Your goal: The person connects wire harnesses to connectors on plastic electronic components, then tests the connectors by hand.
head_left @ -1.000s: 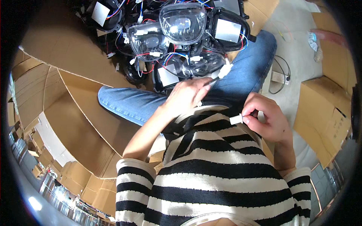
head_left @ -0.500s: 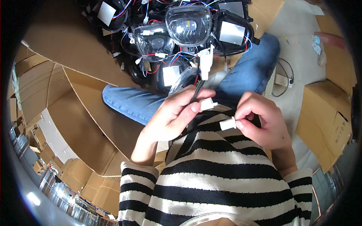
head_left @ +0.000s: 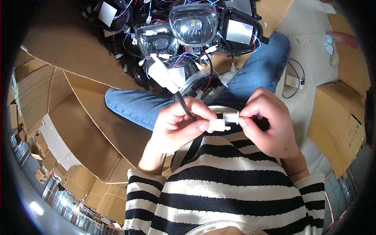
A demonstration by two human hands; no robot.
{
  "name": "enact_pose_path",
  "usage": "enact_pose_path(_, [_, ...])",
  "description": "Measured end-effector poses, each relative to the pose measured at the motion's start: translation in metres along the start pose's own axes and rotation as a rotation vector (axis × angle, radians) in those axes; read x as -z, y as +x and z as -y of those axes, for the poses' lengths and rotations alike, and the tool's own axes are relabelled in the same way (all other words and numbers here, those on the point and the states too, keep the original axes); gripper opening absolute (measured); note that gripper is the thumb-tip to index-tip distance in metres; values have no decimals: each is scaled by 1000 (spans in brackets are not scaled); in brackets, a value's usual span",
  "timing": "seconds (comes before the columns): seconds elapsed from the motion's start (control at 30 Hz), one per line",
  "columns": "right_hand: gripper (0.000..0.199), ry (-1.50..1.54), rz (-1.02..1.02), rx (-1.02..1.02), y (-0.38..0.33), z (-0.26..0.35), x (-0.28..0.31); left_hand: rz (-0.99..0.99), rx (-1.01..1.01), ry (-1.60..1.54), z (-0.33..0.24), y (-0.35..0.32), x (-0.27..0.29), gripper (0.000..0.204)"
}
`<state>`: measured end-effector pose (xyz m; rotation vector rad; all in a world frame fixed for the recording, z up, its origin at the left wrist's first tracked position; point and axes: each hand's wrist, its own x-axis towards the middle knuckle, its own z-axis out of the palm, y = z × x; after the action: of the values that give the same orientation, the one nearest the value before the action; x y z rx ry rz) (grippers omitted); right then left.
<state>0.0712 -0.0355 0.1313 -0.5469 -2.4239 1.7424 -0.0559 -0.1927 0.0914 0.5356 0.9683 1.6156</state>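
Note:
Between thumb and fingers, my left hand [head_left: 178, 125] grips a white plastic connector [head_left: 219, 125]. A black cable [head_left: 184, 105] passes through the same hand, with a larger white connector [head_left: 160, 74] standing up at its far end. My right hand [head_left: 268, 121] pinches a second white connector [head_left: 231, 117] by its right end. The two small connectors lie close beside each other, slightly offset; whether they touch I cannot tell. Past my hands is a pile of headlamp units, among them one with a clear lens [head_left: 194, 25] and a black-backed one with a silver plate [head_left: 239, 31].
A tall open cardboard box [head_left: 90, 129] stands on the left. Another carton [head_left: 337, 125] is at the right, and a black cable loop [head_left: 299, 80] lies on the floor beside my knee [head_left: 270, 55]. Loose coloured wires with white plugs run through the pile.
My right hand has brought its connector up and left, beside the left one. The left connector has dropped slightly, and the larger connector on the black cable has swung left.

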Motion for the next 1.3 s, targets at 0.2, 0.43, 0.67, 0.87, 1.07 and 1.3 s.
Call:
enact_pose_path(0.2, [8,110,-6,-59,-3,-8,11,-125,-46,43,-4,-2,-4,13])
enact_pose_path(0.43, [10,213,151,-80,2,0,10,-99,-39,65,1,-4,-9,13])
enact_pose_path(0.67, [11,-12,71,68,-3,-1,-5,-143,7,59,2,-7,-18,14])
enact_pose_path(0.87, [9,98,60,-110,-6,0,10,-203,2,187,4,-17,-21,26])
enact_pose_path(1.07, [9,211,117,-55,-5,7,23,-135,-62,375,1,-22,-5,18])
enact_pose_path(1.3, [8,310,153,-19,-4,15,26,-149,-123,436,-1,-20,-4,14])
